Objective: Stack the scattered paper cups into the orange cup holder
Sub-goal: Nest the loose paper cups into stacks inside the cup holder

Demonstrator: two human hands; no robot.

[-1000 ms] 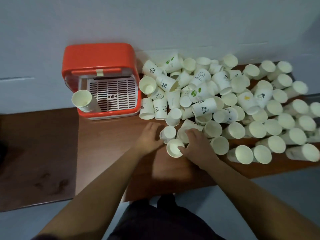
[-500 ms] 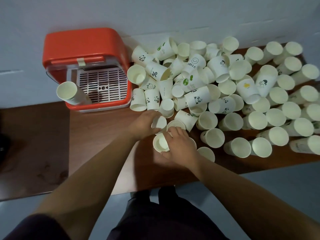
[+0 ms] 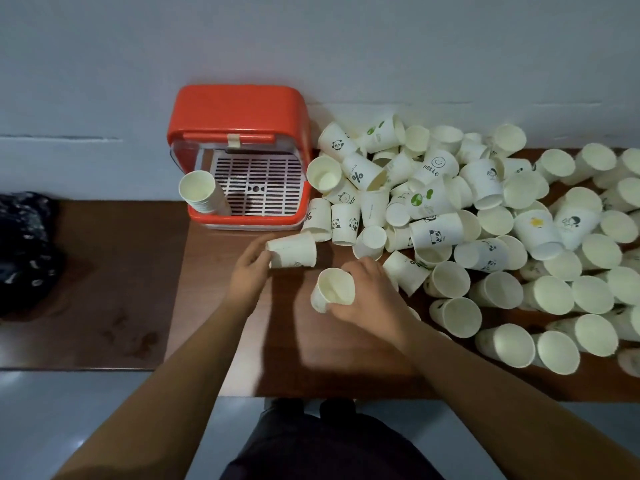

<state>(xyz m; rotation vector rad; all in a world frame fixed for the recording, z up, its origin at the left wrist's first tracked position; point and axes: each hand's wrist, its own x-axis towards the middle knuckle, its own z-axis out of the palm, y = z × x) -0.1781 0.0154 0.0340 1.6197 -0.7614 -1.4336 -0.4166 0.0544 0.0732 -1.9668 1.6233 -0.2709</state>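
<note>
Paper cups (image 3: 450, 216) lie in a big loose heap on the right part of the brown table (image 3: 221, 327), many on their sides, some with panda or leaf prints. One tilted cup (image 3: 334, 289) is gripped by the right hand (image 3: 367, 292), whose fingers curl round its side; its mouth faces the camera. A sideways cup (image 3: 292, 249) lies just beyond it, and the left hand (image 3: 247, 271) pinches its narrow bottom end. The orange cup holder (image 3: 239, 112) stands behind them against the wall (image 3: 311, 46). A short stack of cups (image 3: 202, 192) leans at the holder's front left corner, beside the white grid (image 3: 258, 187). A dark patterned cloth (image 3: 24, 244) lies at the far left.
</note>
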